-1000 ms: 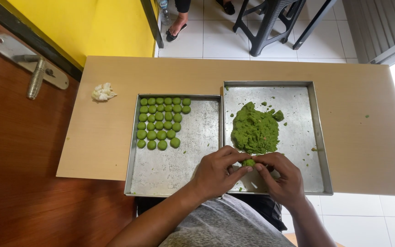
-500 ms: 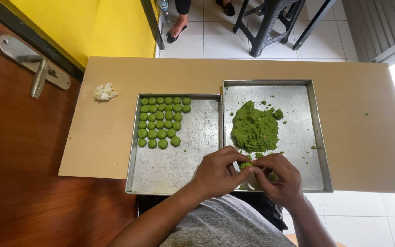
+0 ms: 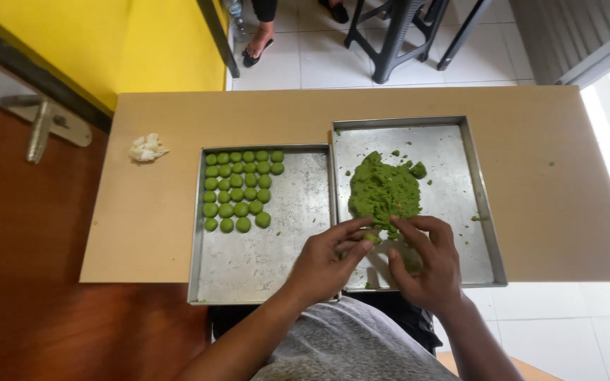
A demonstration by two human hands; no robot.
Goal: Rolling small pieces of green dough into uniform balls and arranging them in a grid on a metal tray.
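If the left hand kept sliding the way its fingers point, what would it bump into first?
Probably the right hand: the left hand points rightward, fingertips almost touching it around a small green bit. The green dough pile lies just beyond.

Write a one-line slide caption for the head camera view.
Both hands, left hand and right hand, pinch green dough over the right tray; rolled balls fill the left tray.
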